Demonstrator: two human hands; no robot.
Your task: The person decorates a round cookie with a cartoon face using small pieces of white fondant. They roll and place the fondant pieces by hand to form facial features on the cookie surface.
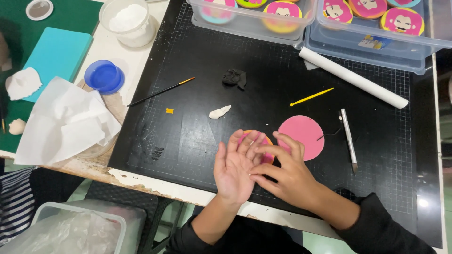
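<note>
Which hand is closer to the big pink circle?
Right. The right hand has its fingers at the pink circle's lower left edge; the left hand lies further left, over an orange-rimmed disc.

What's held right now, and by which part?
Cannot be told for sure. The left hand lies palm up and the right hand presses its fingers onto that palm; nothing shows between them. An orange-rimmed pink disc lies beneath, ungripped.

A worn white table (141, 181) carries a black cutting mat (282, 94) mid-frame and a green mat (70, 14) upper left.
</note>
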